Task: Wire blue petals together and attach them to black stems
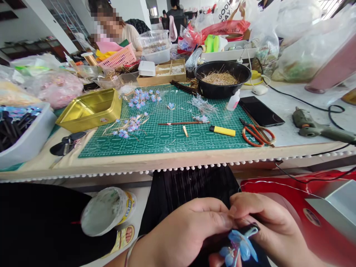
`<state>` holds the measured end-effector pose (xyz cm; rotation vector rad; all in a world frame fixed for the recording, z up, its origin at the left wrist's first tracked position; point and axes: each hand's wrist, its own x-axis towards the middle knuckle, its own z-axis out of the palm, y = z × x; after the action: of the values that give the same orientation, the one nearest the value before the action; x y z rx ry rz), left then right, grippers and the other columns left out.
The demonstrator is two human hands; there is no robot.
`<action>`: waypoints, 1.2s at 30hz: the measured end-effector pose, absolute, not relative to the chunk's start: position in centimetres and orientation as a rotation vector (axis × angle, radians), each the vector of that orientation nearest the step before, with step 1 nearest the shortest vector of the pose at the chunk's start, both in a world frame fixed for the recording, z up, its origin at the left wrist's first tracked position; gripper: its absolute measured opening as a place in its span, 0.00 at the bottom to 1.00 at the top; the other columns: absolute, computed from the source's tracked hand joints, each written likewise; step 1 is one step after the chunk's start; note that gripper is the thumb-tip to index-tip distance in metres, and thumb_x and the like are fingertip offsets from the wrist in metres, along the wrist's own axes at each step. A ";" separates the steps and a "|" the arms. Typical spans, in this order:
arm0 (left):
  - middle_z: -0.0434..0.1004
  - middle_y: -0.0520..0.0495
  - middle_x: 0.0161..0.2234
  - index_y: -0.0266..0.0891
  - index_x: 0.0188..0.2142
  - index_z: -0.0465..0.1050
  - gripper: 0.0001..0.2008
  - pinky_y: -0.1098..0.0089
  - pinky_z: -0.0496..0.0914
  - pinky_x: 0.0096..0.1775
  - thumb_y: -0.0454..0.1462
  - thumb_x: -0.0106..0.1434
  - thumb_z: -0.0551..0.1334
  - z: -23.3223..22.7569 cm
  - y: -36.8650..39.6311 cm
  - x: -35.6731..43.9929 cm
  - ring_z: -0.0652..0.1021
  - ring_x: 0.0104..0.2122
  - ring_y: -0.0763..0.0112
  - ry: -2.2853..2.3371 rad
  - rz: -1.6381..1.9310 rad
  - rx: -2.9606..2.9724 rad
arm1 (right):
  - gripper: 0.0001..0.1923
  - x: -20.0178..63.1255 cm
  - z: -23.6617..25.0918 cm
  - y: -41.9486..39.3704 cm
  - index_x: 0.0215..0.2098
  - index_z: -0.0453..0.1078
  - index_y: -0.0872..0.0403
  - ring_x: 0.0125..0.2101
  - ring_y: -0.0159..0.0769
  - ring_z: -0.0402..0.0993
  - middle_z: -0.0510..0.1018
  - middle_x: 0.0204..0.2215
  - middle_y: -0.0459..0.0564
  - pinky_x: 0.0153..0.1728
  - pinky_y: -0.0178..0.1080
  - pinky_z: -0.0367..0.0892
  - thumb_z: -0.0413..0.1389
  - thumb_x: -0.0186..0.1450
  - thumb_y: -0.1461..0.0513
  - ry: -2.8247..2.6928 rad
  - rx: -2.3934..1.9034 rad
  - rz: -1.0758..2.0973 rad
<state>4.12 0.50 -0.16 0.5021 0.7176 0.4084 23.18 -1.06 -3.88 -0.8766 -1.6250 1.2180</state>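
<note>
Below the near table edge, the left hand (186, 230) and right hand (267, 226) both pinch a blue flower (240, 244); it looks light and fragile, best held by its thin stem.

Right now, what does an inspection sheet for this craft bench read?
Surface: green gridded cutting mat on a pale wooden table.
Job's things: small blue fabric flower, held below the table edge.
Clutter: gold metal tin, black bowl of straw-coloured strands, red-handled scissors, yellow marker.
Grippers: left hand and right hand both pinch the flower.
Cables: black cord beside a green glue gun.
Surroundings: a seated person across the table; plastic bags.
</note>
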 end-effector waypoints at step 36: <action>0.73 0.48 0.31 0.35 0.37 0.75 0.09 0.80 0.63 0.20 0.40 0.62 0.65 0.1 1.0 3.0 0.73 0.27 0.76 0.926 0.536 0.778 | 0.13 19.9 -3.7 -2.1 0.33 0.68 0.51 0.22 0.29 0.61 0.69 0.22 0.42 0.22 0.31 0.59 0.62 0.63 0.51 -0.799 -1.105 1.579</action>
<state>2.96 1.00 0.09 0.7785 0.9262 0.5359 19.90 -2.08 -3.69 -1.1052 -0.7993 1.5791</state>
